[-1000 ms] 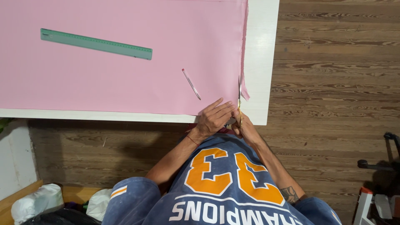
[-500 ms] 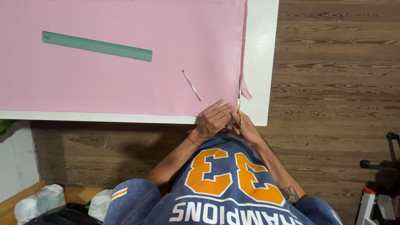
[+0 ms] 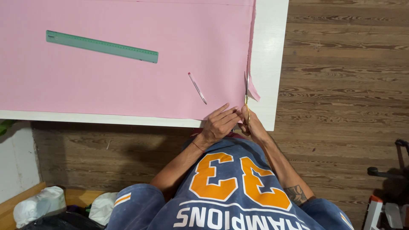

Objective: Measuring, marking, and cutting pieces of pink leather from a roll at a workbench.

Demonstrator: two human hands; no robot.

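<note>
A large pink sheet [image 3: 128, 85] covers a white table [image 3: 270, 64]. My right hand [image 3: 252, 124] is shut on a pair of scissors [image 3: 246, 90], whose blades point away from me along the sheet's right edge. A narrow cut strip [image 3: 253, 89] curls off to the right of the blades. My left hand [image 3: 219, 122] presses flat on the sheet's near edge just left of the scissors, fingers apart.
A long green ruler [image 3: 102, 46] lies on the sheet at the far left. A thin white pen with a red tip [image 3: 197, 87] lies near my left hand. Wooden floor [image 3: 349, 85] is on the right. White bags [image 3: 38, 206] lie at the lower left.
The scissors have moved a little farther along the right edge, and the cut strip beside them has grown longer. My left hand stays pressed on the sheet.
</note>
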